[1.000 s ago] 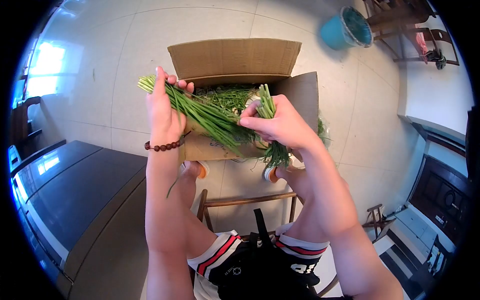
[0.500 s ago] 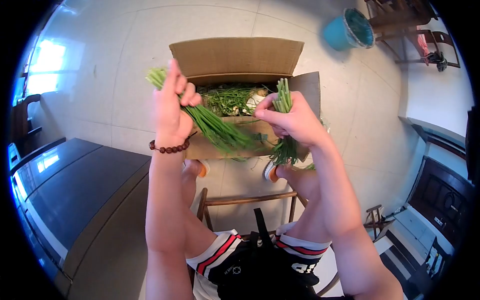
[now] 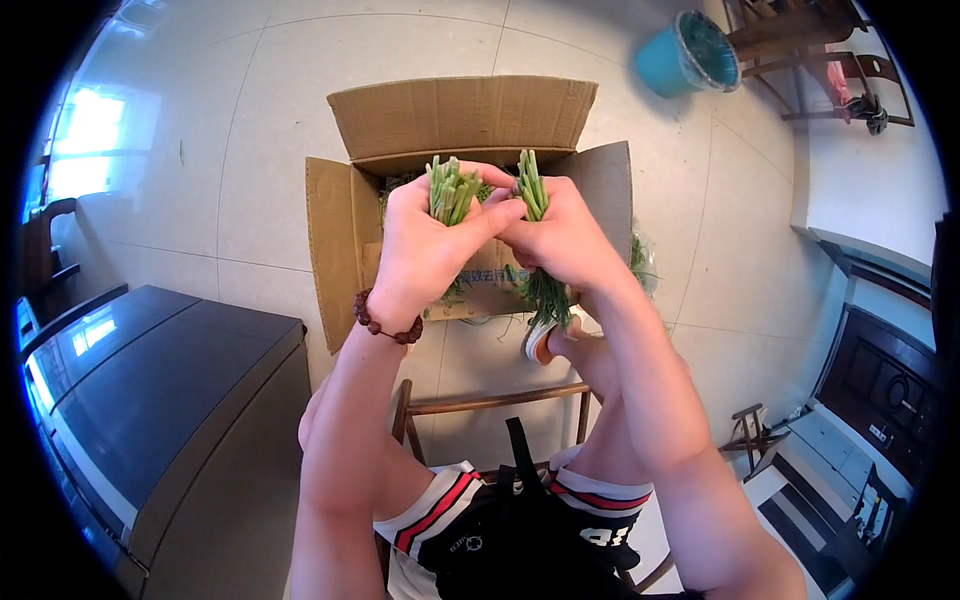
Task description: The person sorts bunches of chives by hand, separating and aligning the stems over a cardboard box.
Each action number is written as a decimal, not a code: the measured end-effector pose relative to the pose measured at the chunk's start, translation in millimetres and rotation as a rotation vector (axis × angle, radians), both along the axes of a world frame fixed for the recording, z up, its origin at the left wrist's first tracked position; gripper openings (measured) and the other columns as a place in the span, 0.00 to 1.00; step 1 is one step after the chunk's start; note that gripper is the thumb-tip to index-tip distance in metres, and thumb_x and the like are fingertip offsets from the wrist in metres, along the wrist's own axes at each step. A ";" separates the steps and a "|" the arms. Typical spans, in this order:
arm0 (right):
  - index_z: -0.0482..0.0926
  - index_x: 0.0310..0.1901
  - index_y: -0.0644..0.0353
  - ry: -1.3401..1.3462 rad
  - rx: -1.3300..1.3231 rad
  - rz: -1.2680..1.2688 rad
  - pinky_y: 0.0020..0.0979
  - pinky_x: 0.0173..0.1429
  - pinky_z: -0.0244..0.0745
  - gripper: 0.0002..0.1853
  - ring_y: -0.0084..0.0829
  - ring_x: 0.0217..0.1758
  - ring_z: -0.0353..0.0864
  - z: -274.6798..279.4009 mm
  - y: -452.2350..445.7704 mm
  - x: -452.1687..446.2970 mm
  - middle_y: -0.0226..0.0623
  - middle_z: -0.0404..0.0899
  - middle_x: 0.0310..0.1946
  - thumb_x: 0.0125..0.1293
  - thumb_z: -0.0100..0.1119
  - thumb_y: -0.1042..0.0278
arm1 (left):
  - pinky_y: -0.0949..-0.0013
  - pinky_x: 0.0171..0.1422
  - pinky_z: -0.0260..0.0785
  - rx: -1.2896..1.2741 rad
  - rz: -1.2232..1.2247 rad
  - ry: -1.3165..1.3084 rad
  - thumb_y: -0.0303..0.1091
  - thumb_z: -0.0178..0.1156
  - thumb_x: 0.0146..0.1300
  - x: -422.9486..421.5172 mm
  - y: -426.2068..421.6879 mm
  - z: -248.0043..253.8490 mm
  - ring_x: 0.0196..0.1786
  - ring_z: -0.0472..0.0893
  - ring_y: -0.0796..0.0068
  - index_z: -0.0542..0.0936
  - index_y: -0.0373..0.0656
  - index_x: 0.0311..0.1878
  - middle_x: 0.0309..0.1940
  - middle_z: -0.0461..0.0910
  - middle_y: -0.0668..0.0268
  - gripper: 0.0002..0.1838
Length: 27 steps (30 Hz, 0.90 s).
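My left hand (image 3: 418,238), with a dark bead bracelet at the wrist, is closed around a bunch of green vegetable stalks (image 3: 453,192), long and thin like chives, cut ends up. A second bunch of green stalks (image 3: 531,186) is gripped in my right hand (image 3: 562,232); its darker leafy ends hang below. The hands meet above the open cardboard box (image 3: 462,118), fingers close together or touching. They hide most of what lies in the box; a little greenery shows around them.
A dark, glossy table or cabinet (image 3: 160,340) stands at the left. At the upper right is a blue bucket (image 3: 668,66) with a clear liner, beside wooden furniture (image 3: 800,42). A wooden rung (image 3: 495,400) lies between my legs. A plastic bag with greens (image 3: 642,255) lies right of the box.
My left hand has moved right and turned, bringing its bunch from left of the box to beside the right hand. The right hand has shifted slightly left, still holding its bunch.
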State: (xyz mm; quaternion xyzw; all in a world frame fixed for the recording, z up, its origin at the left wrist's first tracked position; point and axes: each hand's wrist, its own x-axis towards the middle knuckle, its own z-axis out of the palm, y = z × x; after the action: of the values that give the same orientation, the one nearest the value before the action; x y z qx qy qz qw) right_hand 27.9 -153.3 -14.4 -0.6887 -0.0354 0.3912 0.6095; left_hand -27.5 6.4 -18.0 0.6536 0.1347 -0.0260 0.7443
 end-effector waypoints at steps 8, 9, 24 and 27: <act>0.84 0.33 0.63 -0.002 -0.056 0.063 0.26 0.27 0.64 0.08 0.14 0.23 0.68 7.7 6.6 0.6 0.23 0.76 0.20 0.64 0.70 0.67 | 0.77 0.42 0.71 -0.041 -0.004 -0.001 0.29 0.69 0.67 0.4 8.3 5.3 0.36 0.76 0.88 0.85 0.37 0.46 0.32 0.82 0.75 0.08; 0.84 0.33 0.63 0.000 -0.064 0.074 0.26 0.28 0.64 0.08 0.14 0.24 0.68 7.4 6.2 1.0 0.23 0.76 0.20 0.64 0.70 0.67 | 0.77 0.42 0.71 -0.041 -0.003 -0.001 0.29 0.69 0.67 0.1 8.4 3.0 0.36 0.76 0.88 0.85 0.37 0.46 0.32 0.82 0.75 0.08; 0.82 0.33 0.61 -0.016 -0.064 0.098 0.24 0.25 0.62 0.08 0.15 0.20 0.68 1.9 5.5 0.5 0.22 0.73 0.18 0.65 0.71 0.67 | 0.76 0.22 0.58 -0.156 0.272 0.036 0.35 0.65 0.73 4.9 23.3 -11.3 0.18 0.66 0.89 0.81 0.40 0.44 0.23 0.72 0.76 0.08; 0.82 0.35 0.60 0.041 -0.059 0.078 0.23 0.23 0.60 0.08 0.15 0.18 0.68 3.8 3.4 1.4 0.22 0.72 0.17 0.66 0.71 0.67 | 0.77 0.25 0.57 -0.165 0.323 0.044 0.34 0.63 0.74 6.7 33.3 -8.6 0.19 0.63 0.88 0.79 0.41 0.48 0.21 0.68 0.78 0.08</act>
State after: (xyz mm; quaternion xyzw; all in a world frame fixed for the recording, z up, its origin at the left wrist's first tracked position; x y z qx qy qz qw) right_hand 29.3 -149.9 -10.7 -0.6963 -0.0383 0.4293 0.5739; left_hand -20.8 39.7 -26.5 0.5595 0.2517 0.0685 0.7867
